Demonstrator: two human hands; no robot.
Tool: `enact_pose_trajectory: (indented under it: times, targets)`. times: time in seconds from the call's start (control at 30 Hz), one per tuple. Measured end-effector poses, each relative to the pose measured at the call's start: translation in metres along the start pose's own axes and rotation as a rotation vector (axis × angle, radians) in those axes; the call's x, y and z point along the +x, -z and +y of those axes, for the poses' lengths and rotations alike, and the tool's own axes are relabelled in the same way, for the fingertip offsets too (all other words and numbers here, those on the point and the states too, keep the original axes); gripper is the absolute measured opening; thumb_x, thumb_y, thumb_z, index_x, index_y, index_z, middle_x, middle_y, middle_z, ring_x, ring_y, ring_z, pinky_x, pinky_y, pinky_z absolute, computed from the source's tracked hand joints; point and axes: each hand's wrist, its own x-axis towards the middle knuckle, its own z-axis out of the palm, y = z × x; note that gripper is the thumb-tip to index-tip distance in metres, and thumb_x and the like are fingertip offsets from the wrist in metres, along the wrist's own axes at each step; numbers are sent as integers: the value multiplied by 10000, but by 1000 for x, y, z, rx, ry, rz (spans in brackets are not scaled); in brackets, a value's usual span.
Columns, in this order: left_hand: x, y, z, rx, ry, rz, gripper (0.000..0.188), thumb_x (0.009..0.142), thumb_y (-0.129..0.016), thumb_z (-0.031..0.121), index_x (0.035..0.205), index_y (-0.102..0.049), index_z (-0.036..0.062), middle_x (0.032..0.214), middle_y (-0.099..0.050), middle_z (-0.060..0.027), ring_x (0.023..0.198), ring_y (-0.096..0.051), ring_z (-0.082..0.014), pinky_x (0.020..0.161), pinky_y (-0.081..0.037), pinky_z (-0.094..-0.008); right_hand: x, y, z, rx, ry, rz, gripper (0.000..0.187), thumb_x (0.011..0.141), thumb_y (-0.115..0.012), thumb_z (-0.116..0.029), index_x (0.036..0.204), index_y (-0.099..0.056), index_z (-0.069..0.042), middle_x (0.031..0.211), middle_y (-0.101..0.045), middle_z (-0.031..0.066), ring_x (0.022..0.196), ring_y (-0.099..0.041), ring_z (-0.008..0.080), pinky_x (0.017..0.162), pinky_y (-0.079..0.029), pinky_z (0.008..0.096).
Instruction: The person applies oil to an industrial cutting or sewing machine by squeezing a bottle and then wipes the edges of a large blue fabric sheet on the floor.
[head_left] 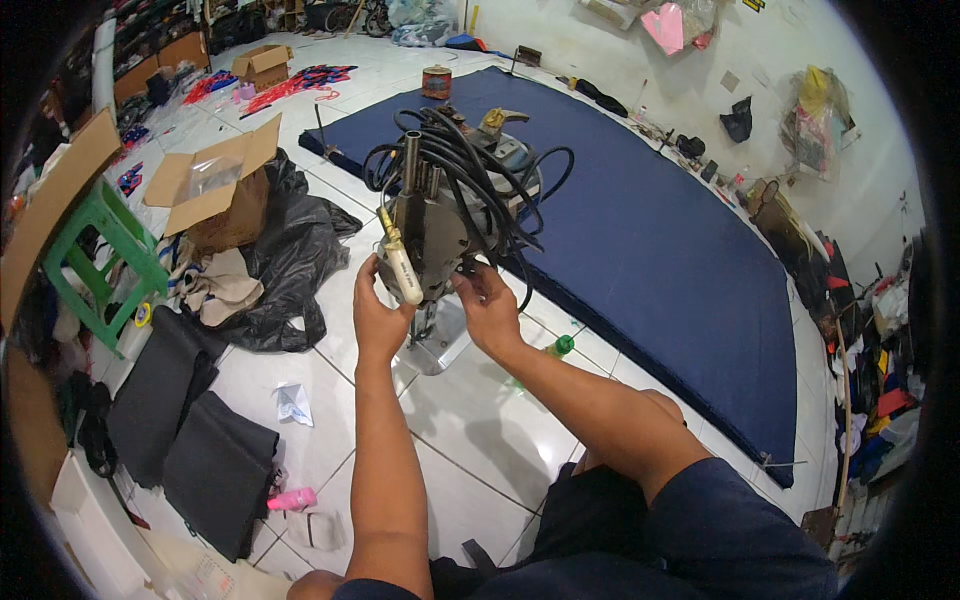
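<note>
A grey metal cloth cutting machine (pixel 438 232) stands upright on the tiled floor in front of me, its smooth base plate (pixel 440 352) below. A loop of thick black cable (pixel 462 150) is heaped over its top. On its left side sits a cream cylinder (pixel 403 272) with a yellow tip. My left hand (pixel 380 318) grips the machine's lower left side, thumb beside the cream cylinder. From the right, my right hand (pixel 489 312) is closed on the lower edge; its fingertips are partly hidden by the machine.
A large dark blue fabric stack (pixel 640 230) spreads to the right. Near my right forearm stands a green-capped bottle (pixel 562 346). At left are an open cardboard box (pixel 225 205), a black plastic bag (pixel 290 250), a green stool (pixel 95 260) and dark folded cloth (pixel 215 470).
</note>
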Motion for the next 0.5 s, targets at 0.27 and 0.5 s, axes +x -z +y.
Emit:
enact_pose_trajectory:
  times: [0.27,0.5]
  targets:
    - [1,-7,-1,-25,-24,-3,816,718,-867,213,1386,-450,0,1286,-584,-187,1213,-560,-299,1057,-416,-403,2,-3,3,49,9,55,325,1016,-542,-262,1178,-596,14,963,-711,177,850,-692,277,760,-525,397]
    - [3,-4,-5,21,-36,-14,822,707,-868,212,1387,-450,18,1285,-585,-194,1206,-565,-322,1059,-417,-412,7,4,-21,323,-258,15,305,1045,-526,-277,1170,-565,0,1073,-642,82,945,-607,157,786,-545,316]
